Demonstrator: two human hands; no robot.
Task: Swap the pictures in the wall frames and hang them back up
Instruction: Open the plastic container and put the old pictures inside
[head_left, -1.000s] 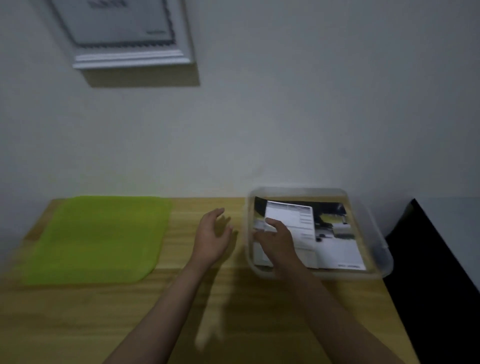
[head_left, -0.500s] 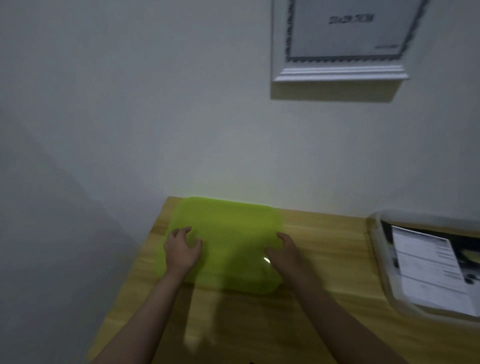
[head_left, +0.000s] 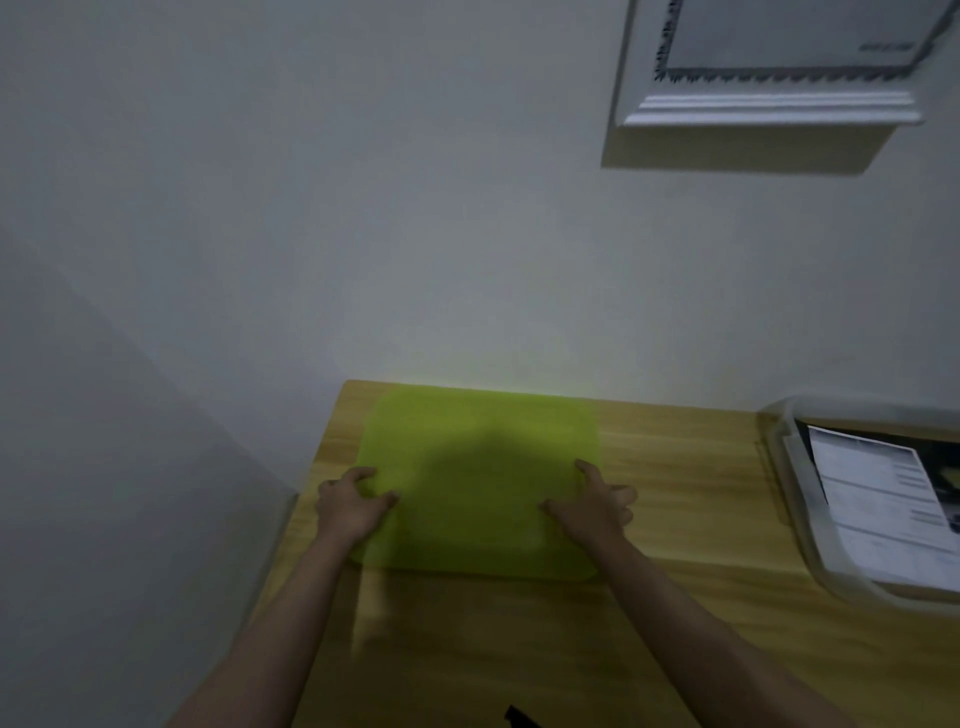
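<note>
1. We see the left hand (head_left: 350, 501) at the left edge of a green mat (head_left: 483, 483), which lies flat on a wooden table (head_left: 675, 597) pushed against a pale wall (head_left: 363, 208).
2. Its fingers are curled, the fingertips and thumb pressing down on the mat near its left edge. We cannot tell whether they pinch the edge or only rest on it.
3. The right hand (head_left: 597, 506) sits at the mat's right edge, fingers spread and bent. The thumb and forefinger touch the green surface, and the other fingers hang over the bare wood just beside it.
4. Neither hand holds anything loose; both are in contact only with the mat.
5. A white picture frame (head_left: 774, 104) hangs on the wall, up and to the right, well apart from both hands. Only its lower part is in view, and the sheet inside is too blurred to read.
6. At the table's right edge stands a clear plastic tray (head_left: 795, 519). Inside it lie printed pictures (head_left: 883, 509), a pale sheet with text on top of a darker one.
</note>
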